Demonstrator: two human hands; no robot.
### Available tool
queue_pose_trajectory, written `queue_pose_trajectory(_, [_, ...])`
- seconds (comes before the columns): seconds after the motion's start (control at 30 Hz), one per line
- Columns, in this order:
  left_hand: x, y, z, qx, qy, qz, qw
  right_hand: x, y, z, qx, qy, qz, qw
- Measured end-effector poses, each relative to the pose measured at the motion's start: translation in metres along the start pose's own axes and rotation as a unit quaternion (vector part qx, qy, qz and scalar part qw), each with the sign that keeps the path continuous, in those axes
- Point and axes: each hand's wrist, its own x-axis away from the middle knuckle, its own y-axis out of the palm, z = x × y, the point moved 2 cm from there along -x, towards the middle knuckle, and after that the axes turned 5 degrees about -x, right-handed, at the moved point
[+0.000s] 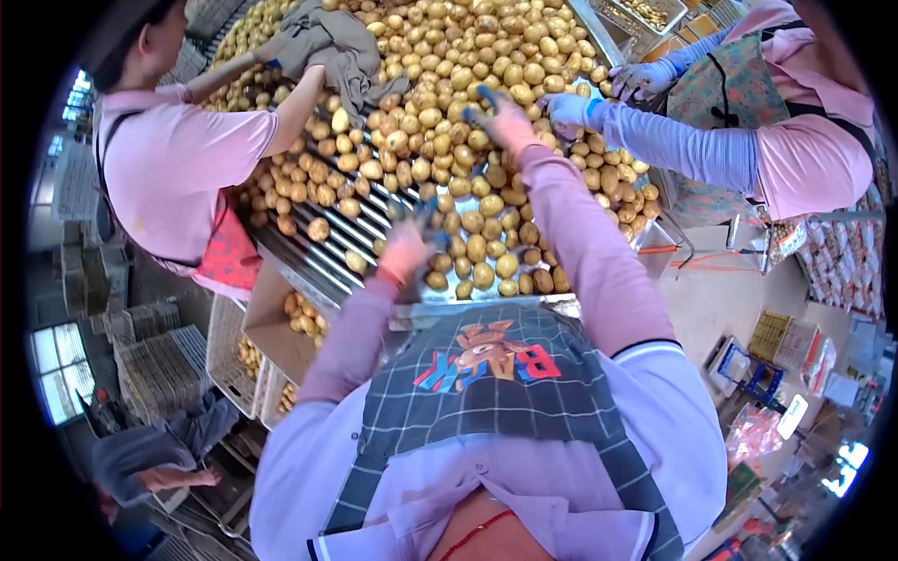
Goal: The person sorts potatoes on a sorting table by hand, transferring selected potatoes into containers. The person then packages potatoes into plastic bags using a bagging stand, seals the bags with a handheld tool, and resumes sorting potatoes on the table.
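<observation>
Brownish-yellow round produce (pixel 475 248), like potatoes or fruit, covers a metal sorting table with rollers (pixel 351 227). Near the table's front edge is my left hand (pixel 409 245), in a glove with dark blue fingertips, among the pieces; its fingers are blurred. Farther forward and to the right, my right hand (pixel 505 123) reaches over the pile, its gloved blue-tipped fingers spread apart. No piece is visibly held in it. What the left fingers touch is unclear.
A co-worker at the left (pixel 178 168) holds a grey cloth (pixel 332 56) over the pile. Another co-worker's gloved hands (pixel 571 110) work at the right edge. Cardboard box (pixel 281 323) and crate (pixel 229 351) stand at the lower left.
</observation>
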Motion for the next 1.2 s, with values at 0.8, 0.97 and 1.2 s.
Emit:
queue_pose_trajectory(0.8, [0.123, -0.002, -0.002, -0.101, -0.181, 0.181, 0.961, 0.158, -0.025, 0.034, 0.12, -0.071, 0.03, 0.99])
queue_pose_trajectory(0.97, [0.122, -0.002, -0.002, -0.143, -0.184, 0.153, 0.96, 0.07, 0.055, -0.02, 0.056, -0.099, -0.035, 0.993])
queue_pose_trajectory(1.2, [0.127, -0.005, -0.006, -0.057, -0.17, 0.218, 0.959, 0.025, 0.093, 0.002, 0.33, -0.114, -0.217, 0.911])
